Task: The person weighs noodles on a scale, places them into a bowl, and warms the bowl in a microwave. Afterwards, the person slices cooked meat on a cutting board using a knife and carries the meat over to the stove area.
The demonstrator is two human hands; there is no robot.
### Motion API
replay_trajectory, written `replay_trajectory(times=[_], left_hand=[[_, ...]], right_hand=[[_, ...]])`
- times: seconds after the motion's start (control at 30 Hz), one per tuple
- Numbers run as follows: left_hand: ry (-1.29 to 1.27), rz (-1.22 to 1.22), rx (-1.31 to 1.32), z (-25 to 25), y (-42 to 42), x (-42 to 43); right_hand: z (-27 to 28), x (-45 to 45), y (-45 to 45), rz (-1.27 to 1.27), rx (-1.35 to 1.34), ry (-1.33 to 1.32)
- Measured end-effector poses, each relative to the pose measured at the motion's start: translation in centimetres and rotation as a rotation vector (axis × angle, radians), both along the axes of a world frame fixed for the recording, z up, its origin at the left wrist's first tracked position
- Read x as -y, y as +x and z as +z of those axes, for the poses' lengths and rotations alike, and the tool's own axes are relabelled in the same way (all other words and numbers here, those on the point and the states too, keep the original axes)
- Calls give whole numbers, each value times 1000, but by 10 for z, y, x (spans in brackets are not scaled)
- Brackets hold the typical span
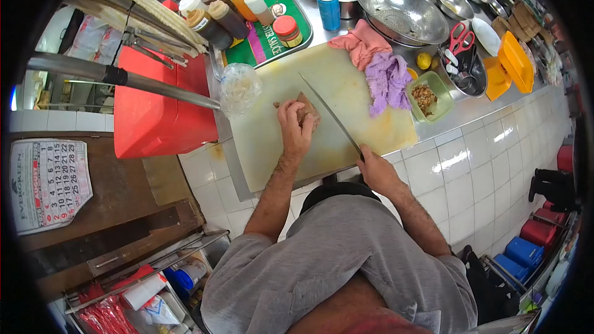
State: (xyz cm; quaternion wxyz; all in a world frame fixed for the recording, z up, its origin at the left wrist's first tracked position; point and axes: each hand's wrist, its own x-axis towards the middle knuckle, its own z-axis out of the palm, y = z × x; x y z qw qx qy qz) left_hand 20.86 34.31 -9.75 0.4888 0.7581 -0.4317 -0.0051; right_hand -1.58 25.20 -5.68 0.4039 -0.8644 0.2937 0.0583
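My left hand [295, 125] is closed over a piece of brown meat [307, 111], pressing it on the pale cutting board [266, 154]. A small brown bit lies at the meat's left side. In my right hand [376, 170] is the handle of a long knife [332, 116]. Its blade points away from me, up and to the left, slanting over the board just right of the meat. Most of the handle is hidden by my fingers. Left of the meat, a clear plastic bag [240, 89] sits at the board's edge, its contents hard to make out.
A pink cloth [362, 45] and purple cloth [387, 80] lie on the board's right side. Beyond them are a green container of chopped brown food [440, 104], red scissors [461, 38] and metal bowls [402, 12]. Sauce bottles stand on a green tray [244, 52]; a red bin [154, 108] is left.
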Motion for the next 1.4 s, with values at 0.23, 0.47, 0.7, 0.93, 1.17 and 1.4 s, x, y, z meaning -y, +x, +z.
replay_trajectory(times=[0.23,0.47,0.7,0.93,1.17,1.4], left_hand=[[-59,32,74,-15,2,5],[-7,4,53,-12,4,4],[152,26,223,0,3,5],[13,42,194,-13,3,11],[-14,68,103,-20,2,12],[42,67,138,-16,2,12]], right_hand=[[32,-24,-13,23,106,-129],[41,-39,-12,68,17,-124],[42,-43,-17,76,-13,-127],[45,-36,-25,87,-74,-87],[56,-33,-30,99,-106,-34],[58,-31,-26,114,-165,0]])
